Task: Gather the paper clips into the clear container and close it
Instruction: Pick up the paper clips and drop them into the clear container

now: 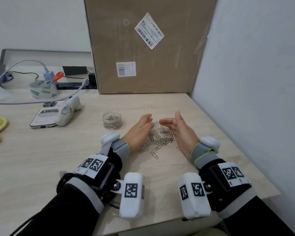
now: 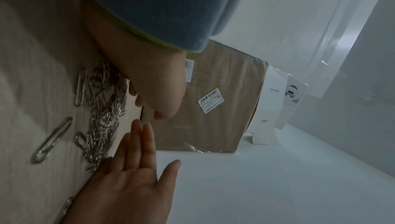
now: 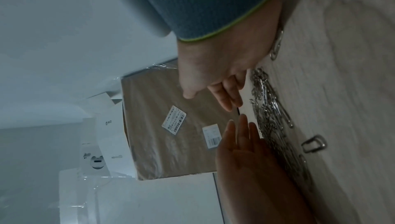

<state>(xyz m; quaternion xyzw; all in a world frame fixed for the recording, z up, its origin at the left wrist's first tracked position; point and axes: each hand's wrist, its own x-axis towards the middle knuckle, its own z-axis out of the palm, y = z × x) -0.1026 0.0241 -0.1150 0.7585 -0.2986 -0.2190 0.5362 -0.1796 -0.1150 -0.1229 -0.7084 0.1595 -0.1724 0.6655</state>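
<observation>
A pile of silver paper clips (image 1: 160,137) lies on the pale wooden table (image 1: 75,159). My left hand (image 1: 141,126) stands on its edge at the pile's left side, fingers relaxed and slightly bent. My right hand (image 1: 174,126) stands on edge at the pile's right side, with straight fingers pointing toward the left hand. Neither holds anything. A small round clear container (image 1: 112,120), its top open and some clips inside, stands just left of my left hand. Stray clips (image 1: 154,155) lie nearer me. The left wrist view shows the clips (image 2: 102,109) between both palms. I see no lid.
A large cardboard box (image 1: 143,48) stands upright behind the pile. A white wall (image 1: 254,82) runs close along the right. A phone (image 1: 46,114), a tape roll (image 1: 43,90) and cables sit at the left. The table's front edge is near my wrists.
</observation>
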